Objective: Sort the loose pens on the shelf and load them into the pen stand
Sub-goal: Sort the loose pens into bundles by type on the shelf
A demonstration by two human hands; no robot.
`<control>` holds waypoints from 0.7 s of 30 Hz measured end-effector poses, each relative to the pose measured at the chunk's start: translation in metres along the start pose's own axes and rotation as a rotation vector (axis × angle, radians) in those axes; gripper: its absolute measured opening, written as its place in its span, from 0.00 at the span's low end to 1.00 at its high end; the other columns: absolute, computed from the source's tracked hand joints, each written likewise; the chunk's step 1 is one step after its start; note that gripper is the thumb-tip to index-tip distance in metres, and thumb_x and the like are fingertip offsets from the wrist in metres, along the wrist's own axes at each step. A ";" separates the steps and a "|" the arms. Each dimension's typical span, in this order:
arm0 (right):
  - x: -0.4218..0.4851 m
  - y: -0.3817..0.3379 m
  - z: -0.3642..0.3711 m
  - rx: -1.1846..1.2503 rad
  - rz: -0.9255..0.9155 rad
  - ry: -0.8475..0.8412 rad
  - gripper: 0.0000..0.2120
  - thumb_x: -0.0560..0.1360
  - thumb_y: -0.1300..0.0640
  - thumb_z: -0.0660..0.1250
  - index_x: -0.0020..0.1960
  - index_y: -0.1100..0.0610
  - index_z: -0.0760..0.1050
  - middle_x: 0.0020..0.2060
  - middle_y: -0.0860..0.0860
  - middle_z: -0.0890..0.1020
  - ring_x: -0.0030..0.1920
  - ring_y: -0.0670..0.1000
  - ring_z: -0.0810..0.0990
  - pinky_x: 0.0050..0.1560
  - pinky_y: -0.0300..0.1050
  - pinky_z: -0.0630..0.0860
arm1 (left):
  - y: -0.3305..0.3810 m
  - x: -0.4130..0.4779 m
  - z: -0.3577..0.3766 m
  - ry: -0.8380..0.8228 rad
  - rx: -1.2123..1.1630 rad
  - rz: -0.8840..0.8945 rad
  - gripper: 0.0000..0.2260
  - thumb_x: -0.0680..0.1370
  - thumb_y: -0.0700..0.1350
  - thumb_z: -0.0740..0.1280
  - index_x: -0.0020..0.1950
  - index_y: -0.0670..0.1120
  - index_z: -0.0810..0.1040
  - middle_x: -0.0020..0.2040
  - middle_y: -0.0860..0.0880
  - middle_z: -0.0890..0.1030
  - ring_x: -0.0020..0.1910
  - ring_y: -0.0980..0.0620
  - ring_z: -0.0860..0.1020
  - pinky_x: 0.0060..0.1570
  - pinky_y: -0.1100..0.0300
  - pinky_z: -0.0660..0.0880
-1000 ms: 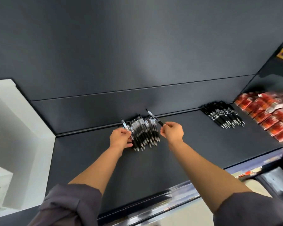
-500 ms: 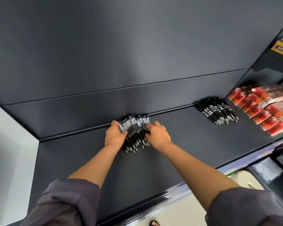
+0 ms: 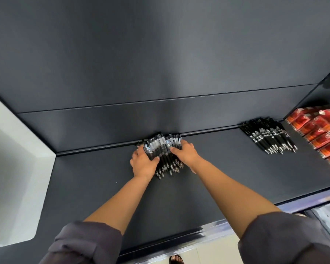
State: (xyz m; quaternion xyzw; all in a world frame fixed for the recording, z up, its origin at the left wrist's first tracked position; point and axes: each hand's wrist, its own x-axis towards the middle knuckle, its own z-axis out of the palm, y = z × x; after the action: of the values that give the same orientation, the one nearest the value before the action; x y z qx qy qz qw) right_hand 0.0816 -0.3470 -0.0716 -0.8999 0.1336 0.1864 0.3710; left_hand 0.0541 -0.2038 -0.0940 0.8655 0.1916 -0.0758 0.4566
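A pile of black pens with clear barrels lies against the back lip of the dark shelf. My left hand grips the pile from its left side, thumb over the top of the pens. My right hand clasps the pile from the right, fingers laid over the pens. Pen tips stick out toward me between the two hands. A second heap of black pens lies farther right on the same shelf. No pen stand shows in this view.
Red packets are stacked at the shelf's right end. A dark back panel rises behind the pens. A white wall borders the shelf on the left. The shelf's front edge runs below my forearms.
My right hand laid down the single pen it was holding and closed onto the pile. Both hands now press the pens together from either side.
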 end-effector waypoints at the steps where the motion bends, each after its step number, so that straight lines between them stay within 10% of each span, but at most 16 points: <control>1: 0.002 -0.004 0.004 0.013 0.002 -0.030 0.31 0.77 0.45 0.62 0.75 0.54 0.57 0.71 0.58 0.59 0.70 0.63 0.61 0.68 0.54 0.62 | 0.001 0.000 0.002 -0.004 0.012 0.010 0.32 0.76 0.47 0.66 0.76 0.45 0.55 0.75 0.41 0.57 0.72 0.39 0.55 0.70 0.51 0.57; 21: -0.014 -0.063 0.076 -0.159 -0.166 -0.177 0.24 0.76 0.52 0.64 0.71 0.55 0.64 0.64 0.58 0.66 0.62 0.61 0.72 0.63 0.48 0.70 | -0.049 0.007 -0.067 0.137 0.171 0.039 0.28 0.76 0.44 0.66 0.74 0.47 0.59 0.73 0.42 0.58 0.70 0.39 0.61 0.68 0.49 0.61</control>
State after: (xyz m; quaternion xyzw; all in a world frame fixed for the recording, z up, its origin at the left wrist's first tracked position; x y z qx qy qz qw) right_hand 0.0753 -0.2476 -0.0761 -0.9145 0.0102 0.2434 0.3229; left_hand 0.0382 -0.1215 -0.0953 0.9080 0.1981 -0.0235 0.3684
